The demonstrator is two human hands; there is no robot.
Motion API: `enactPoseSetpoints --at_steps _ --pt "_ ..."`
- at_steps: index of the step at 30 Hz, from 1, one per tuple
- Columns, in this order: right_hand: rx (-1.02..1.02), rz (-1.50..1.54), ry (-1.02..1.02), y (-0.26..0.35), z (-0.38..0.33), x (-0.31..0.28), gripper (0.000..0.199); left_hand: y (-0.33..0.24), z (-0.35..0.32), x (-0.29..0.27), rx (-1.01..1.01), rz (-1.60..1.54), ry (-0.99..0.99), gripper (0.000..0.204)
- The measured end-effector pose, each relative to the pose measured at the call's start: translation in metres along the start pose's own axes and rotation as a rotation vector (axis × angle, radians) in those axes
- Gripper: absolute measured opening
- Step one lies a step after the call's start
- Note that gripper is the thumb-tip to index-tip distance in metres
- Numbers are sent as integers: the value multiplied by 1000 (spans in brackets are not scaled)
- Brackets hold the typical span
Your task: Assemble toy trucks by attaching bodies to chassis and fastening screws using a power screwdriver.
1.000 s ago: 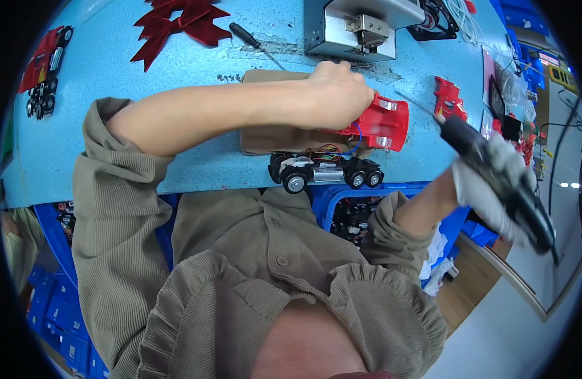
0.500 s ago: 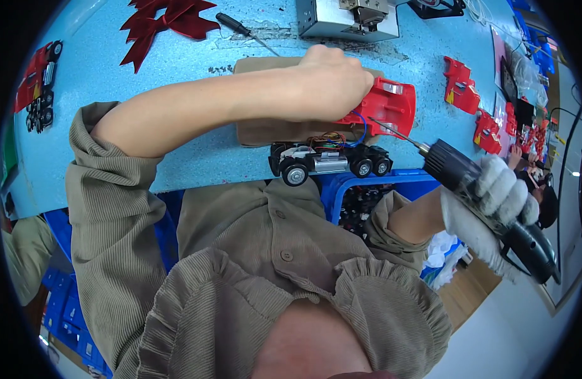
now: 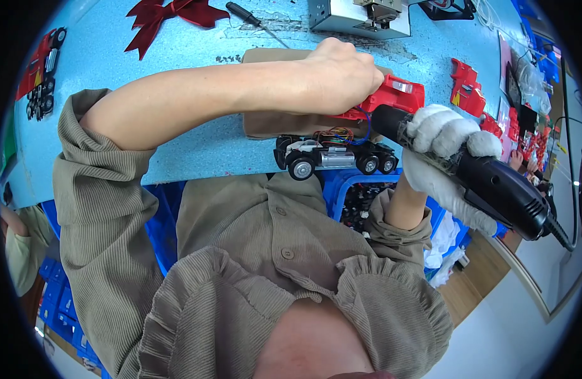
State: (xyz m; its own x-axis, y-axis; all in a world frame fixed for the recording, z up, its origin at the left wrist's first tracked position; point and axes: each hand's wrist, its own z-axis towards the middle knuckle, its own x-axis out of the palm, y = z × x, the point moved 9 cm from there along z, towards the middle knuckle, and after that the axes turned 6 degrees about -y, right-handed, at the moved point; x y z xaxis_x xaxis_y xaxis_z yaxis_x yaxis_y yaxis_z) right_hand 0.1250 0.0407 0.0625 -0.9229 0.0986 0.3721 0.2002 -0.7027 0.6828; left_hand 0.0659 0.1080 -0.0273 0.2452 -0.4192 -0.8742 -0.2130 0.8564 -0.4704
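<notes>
The left hand (image 3: 343,77) is closed on the red plastic toy truck shell (image 3: 399,93), which lies at the right end of a brown pad (image 3: 271,126) on the blue bench (image 3: 199,172), while the right hand (image 3: 444,136), in a white glove, grips a black power screwdriver (image 3: 507,191) with its front end close to this shell; whether the bit touches it, I cannot tell. Just beside the pad, on the near side, the black wheeled truck chassis (image 3: 336,158) stands upright, with a blue wire (image 3: 370,129) rising from its coloured wires toward the shell.
</notes>
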Motion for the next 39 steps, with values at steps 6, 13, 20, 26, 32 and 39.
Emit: enactPoseSetpoints --at_steps 6,13,20,26,32,39 --pt "41 16 84 -2 1 15 90 1 0 -4 -29 -10 -23 9" --pt "304 -148 98 -18 -8 22 62 4 -3 0 -21 -2 66 20" --pt "59 -57 261 -14 10 45 90 30 -58 -10 -1 -725 -410 44" --pt "-51 175 333 -9 83 22 83 37 -77 4 -138 -596 -616 60" --pt "140 -92 293 -80 144 -17 91 33 -70 3 -73 -630 -620 57" --pt "135 206 20 -17 82 10 90 37 -74 0 -86 -641 -641 58"
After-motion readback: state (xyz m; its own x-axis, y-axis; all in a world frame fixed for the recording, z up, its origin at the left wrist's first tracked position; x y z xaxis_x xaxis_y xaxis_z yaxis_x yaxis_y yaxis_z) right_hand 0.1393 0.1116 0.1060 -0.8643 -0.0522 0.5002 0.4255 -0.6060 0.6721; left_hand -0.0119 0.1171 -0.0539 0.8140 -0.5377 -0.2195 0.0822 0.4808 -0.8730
